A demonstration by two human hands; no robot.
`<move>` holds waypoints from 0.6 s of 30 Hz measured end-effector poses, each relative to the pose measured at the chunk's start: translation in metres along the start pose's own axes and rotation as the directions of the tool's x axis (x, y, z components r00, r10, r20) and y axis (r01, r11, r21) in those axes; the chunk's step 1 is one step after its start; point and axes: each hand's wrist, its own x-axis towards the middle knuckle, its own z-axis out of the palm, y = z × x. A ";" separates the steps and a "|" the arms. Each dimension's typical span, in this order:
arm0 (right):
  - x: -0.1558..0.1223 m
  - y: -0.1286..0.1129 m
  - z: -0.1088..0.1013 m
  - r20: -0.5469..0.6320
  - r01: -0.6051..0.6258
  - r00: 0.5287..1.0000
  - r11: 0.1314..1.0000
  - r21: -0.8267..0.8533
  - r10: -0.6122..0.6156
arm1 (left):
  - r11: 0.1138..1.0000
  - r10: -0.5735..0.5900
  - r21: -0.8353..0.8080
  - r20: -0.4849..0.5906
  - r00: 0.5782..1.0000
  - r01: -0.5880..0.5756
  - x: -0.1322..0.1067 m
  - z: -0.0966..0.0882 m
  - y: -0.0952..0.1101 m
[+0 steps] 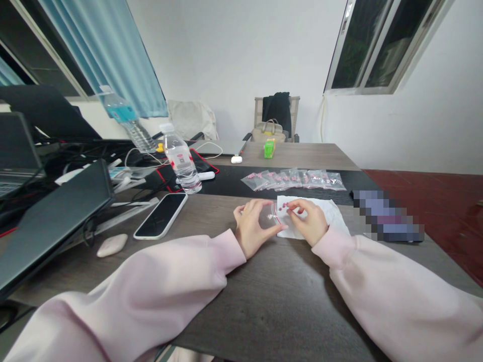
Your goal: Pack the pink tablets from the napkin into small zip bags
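A small clear zip bag (268, 215) with a red line at its mouth is held between the thumb and fingers of my left hand (252, 223). The mouth of the bag faces right, over the edge of a white tissue (320, 208). Several tiny pink-red pieces (283, 205) lie on that tissue beside the bag. My right hand (310, 220) is closed in a pinch above the tissue, with a pink-red piece at its fingertips. The pieces are too small to name. Behind the hands, several filled clear bags (294, 179) with pink contents overlap in a row.
To the left are a phone (161, 216), a pale mouse (112, 245), a water bottle (183, 160), another bottle (130, 123) and a dark laptop (56, 221). A blurred-out object (388, 216) lies at the right edge. A green box (269, 149) stands farther back.
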 end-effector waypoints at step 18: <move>-0.001 0.003 0.001 0.159 0.101 0.985 0.969 -0.223 -0.066 | 0.970 -0.177 -0.182 -0.082 0.981 0.160 0.003 0.004 -0.001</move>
